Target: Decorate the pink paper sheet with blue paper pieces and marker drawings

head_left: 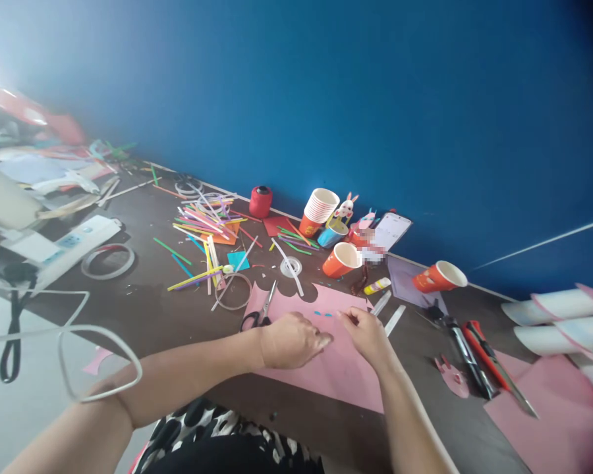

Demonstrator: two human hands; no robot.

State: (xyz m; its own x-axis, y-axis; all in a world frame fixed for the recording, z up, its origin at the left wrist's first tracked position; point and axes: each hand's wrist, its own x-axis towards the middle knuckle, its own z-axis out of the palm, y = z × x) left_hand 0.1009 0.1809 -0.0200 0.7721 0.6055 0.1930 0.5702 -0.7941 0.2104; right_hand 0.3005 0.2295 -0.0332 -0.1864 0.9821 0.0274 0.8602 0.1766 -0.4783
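Pressing both hands onto a pink sheet on a crowded craft table.

We hold our left hand (294, 339) loosely curled, knuckles up and fingertips down on the pink sheet (326, 368), seemingly to keep it flat; whether it pinches anything we cannot tell. Our right hand (368, 332), just beside it at three o'clock, has its fingers drawn together near small blue marks (322, 314) on the paper, perhaps gripping something tiny, though that is hidden. Scissors (259, 315) lie at ten o'clock of the left hand, a glue stick (377, 286) at twelve o'clock of the right, both near. Straws (205, 227), paper cups (319, 210) and craft knives (479, 359) litter the dark table (148, 309), which meets a blue wall (375, 99).
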